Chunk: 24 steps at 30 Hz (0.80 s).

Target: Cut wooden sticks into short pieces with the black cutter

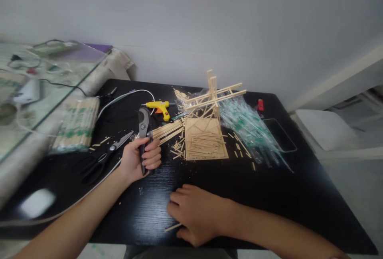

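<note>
My left hand (140,157) is wrapped round the black handles of a hand cutter (144,121), its grey head pointing up and away. My right hand (199,213) rests low at the table's front, fingers curled down. One end of a thin wooden stick (172,227) pokes out to the left from under those fingers; the rest is hidden. Beyond both hands stands a framework of glued sticks (213,95). Below it lies a square wooden base (206,125) with many cut sticks on it. A bundle of longer sticks (167,130) lies left of the base.
A yellow glue gun (161,108) lies behind the cutter. Black scissors (110,151) and a packed stick bundle (77,123) are at left. Plastic wrappers (248,121), a phone (279,134) and a red object (261,105) lie right. A white cable (98,183) crosses the table (254,207).
</note>
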{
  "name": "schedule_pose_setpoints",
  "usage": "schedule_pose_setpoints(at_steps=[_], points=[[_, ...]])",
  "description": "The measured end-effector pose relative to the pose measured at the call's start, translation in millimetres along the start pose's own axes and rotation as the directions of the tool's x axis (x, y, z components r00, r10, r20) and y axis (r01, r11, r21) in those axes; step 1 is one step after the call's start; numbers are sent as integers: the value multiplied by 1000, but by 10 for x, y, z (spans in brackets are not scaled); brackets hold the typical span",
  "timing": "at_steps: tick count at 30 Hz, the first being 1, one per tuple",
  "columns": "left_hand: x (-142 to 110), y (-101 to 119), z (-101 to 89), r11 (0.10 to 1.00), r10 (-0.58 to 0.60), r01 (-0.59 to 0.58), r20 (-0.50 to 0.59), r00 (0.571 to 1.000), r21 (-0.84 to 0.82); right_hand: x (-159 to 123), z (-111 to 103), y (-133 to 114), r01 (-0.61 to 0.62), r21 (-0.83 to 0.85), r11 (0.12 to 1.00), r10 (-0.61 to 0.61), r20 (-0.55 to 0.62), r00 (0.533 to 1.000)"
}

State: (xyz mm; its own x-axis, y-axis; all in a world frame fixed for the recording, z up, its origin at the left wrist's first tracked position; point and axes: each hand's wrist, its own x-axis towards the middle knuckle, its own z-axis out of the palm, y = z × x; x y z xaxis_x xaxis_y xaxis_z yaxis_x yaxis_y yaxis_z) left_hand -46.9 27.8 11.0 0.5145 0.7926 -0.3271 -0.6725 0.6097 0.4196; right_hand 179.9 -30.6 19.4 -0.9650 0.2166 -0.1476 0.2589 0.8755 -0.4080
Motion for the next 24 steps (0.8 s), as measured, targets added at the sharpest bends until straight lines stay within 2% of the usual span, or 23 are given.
schedule_pose_setpoints(at_steps=[2, 5, 8, 10, 13, 15, 17, 21, 24], points=[[-9, 6, 4, 1000, 13, -13, 6, 1000, -24, -46, -98, 15, -69, 11, 998, 67, 108, 992], [-1, 5, 6, 999, 32, -32, 6, 999, -43, -107, -217, 36, -153, 19, 988, 143, 265, 954], [17, -2, 5, 998, 30, -30, 5, 1000, -52, -123, -243, 22, -176, 23, 984, 162, 292, 943], [24, -10, 6, 998, 28, -28, 2, 1000, -55, -84, -185, -21, -149, 27, 988, 138, 245, 959], [28, -24, 9, 998, 24, -24, -3, 1000, -62, 68, -3, -126, -61, 18, 998, 59, 80, 995], [29, -29, 11, 998, 26, -27, -7, 1000, -65, 226, 130, -204, -3, -14, 1000, 3, -21, 1000], [28, -20, 11, 997, 35, -35, -12, 999, -61, 409, 227, -275, 38, -36, 999, -41, -68, 997], [11, 43, 2, 995, 83, -83, -16, 996, -49, 741, 269, -371, 19, -49, 999, -26, -146, 989], [-3, 100, -4, 992, 118, -118, -7, 993, -49, 885, 242, -389, -15, -48, 999, 6, -171, 985]])
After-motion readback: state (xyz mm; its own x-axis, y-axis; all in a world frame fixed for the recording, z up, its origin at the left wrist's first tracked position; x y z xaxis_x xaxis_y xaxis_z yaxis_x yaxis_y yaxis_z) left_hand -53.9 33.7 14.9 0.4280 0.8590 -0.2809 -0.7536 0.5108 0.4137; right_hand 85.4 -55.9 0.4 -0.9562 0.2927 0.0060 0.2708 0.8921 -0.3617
